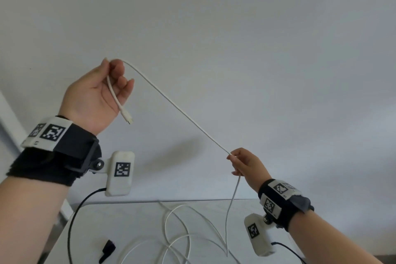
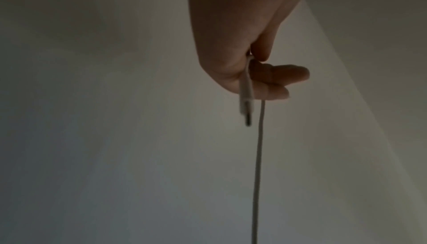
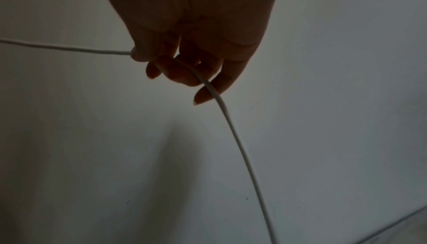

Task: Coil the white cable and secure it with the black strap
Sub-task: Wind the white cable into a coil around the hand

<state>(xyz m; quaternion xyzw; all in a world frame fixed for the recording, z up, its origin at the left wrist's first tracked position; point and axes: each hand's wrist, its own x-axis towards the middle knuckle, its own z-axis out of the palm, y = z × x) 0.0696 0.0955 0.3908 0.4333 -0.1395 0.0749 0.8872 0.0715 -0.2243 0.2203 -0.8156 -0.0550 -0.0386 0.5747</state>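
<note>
Pinching white cable point(image 1: 182, 111), both hands' grips hover over white table point(image 1: 132, 227), pale wall point(image 1: 235, 28) behind.

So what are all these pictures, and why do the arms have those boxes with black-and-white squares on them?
There is no robot here, just a person working with bare hands. The big picture comes from a camera on the person's head. The two dark pictures come from small cameras strapped to each wrist, the white boxes you noticed.

The left hand is raised and holds one end of a white cable, so the plug dangles below the fingers. The right hand, lower down, pinches the same cable further along. The rest of it hangs down and lies in loose loops on the white table. A small black strap lies on the table, not yet used.
</note>
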